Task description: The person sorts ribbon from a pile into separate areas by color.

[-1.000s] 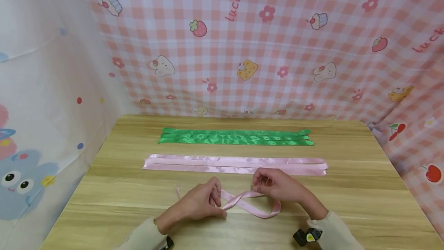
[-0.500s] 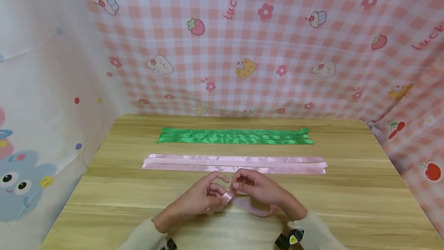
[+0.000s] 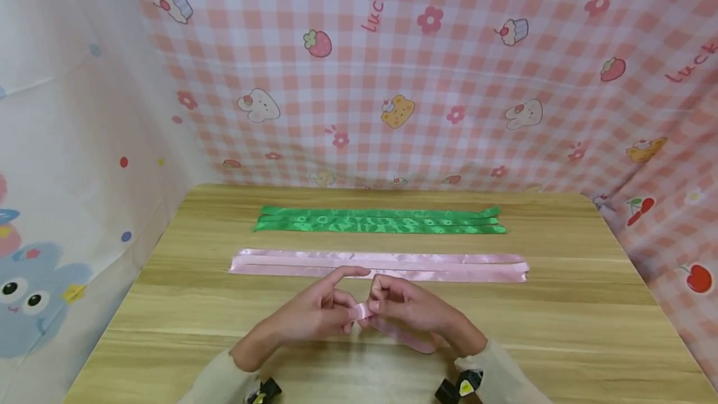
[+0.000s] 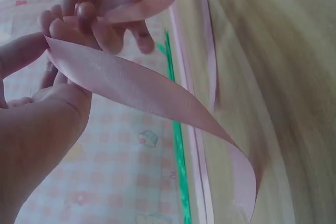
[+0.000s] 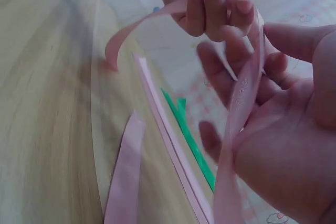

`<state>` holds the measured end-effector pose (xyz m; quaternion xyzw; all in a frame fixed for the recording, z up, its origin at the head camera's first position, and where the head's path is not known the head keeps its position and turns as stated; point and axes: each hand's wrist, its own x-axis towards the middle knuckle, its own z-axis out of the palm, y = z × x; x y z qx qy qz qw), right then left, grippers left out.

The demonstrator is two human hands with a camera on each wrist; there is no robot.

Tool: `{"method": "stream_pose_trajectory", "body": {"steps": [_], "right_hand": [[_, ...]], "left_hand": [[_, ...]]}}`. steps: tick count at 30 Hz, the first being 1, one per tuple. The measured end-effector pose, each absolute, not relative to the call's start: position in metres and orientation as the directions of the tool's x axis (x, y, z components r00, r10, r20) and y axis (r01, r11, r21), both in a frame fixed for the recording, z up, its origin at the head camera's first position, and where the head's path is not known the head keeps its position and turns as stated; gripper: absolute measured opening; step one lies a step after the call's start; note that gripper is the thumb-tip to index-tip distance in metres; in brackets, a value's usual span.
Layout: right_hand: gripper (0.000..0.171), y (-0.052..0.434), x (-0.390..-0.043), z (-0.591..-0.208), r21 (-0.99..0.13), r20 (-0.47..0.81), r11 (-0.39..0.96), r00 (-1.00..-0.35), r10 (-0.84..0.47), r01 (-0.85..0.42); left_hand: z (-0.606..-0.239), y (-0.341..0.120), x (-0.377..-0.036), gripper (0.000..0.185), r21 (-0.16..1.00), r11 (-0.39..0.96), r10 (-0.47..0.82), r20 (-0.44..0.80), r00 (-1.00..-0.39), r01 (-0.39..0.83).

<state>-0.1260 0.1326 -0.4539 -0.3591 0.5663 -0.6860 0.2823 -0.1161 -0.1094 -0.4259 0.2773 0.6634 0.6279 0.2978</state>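
Observation:
A satin pink ribbon runs between both hands above the table. Its near end is pinched by my left hand, whose index finger reaches out beyond the ribbon. Close beside it, my right hand pinches the same ribbon between thumb and curled fingers. Seen from the left wrist, a long tail of the ribbon twists away and hangs down from the fingers. From the right wrist, the ribbon passes across the right palm. Where the two hands meet, the fingers partly hide the ribbon's crossing.
Behind the hands lie several pink ribbon strips side by side. Farther back is a row of green ribbon strips. The wood-grain table ends at a pink checked cloth, with a pale cloth on the left.
My right hand has moved left until it is close to my left hand, bringing the ribbon's crossing between them. The left index finger has stretched out. The laid-out strips stay put.

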Motion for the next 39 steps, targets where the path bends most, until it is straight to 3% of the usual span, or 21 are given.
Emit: {"method": "stream_pose_trajectory", "body": {"steps": [5,12,20,23,27,33,39], "right_hand": [[0.022,0.135,-0.125,-0.453,-0.973,0.195,-0.225,-0.663,-0.723,-0.041],[0.019,0.141,-0.124,-0.446,-0.979,0.184,-0.186,-0.762,-0.621,-0.086],[0.017,0.159,-0.125,-0.436,-0.974,0.217,-0.187,-0.773,-0.596,-0.13],[0.016,0.167,-0.127,-0.433,-0.971,0.216,-0.21,-0.779,-0.589,-0.11],[0.017,0.18,-0.13,-0.428,-0.956,0.244,-0.277,-0.783,-0.572,-0.096],[0.025,0.196,-0.132,-0.419,-0.91,0.344,-0.392,-0.768,-0.54,-0.132],[0.029,0.21,-0.131,-0.414,-0.848,0.362,-0.524,-0.808,-0.465,-0.078]], "left_hand": [[-0.421,-0.115,-0.117,0.056,0.995,0.083,0.702,-0.095,-0.706,-0.051],[-0.411,-0.127,-0.12,0.041,0.984,0.175,0.659,-0.117,-0.743,0.001],[-0.4,-0.157,-0.127,0.039,1.0,0.031,0.73,-0.025,-0.683,-0.004],[-0.401,-0.168,-0.131,0.037,1.0,0.002,0.719,0.0,-0.695,0.003],[-0.403,-0.18,-0.136,0.035,1.0,0.027,0.688,-0.012,-0.726,0.009],[-0.407,-0.195,-0.138,0.036,1.0,0.03,0.698,-0.021,-0.715,0.0],[-0.405,-0.208,-0.139,0.04,0.999,0.045,0.689,-0.031,-0.724,0.0]]}}
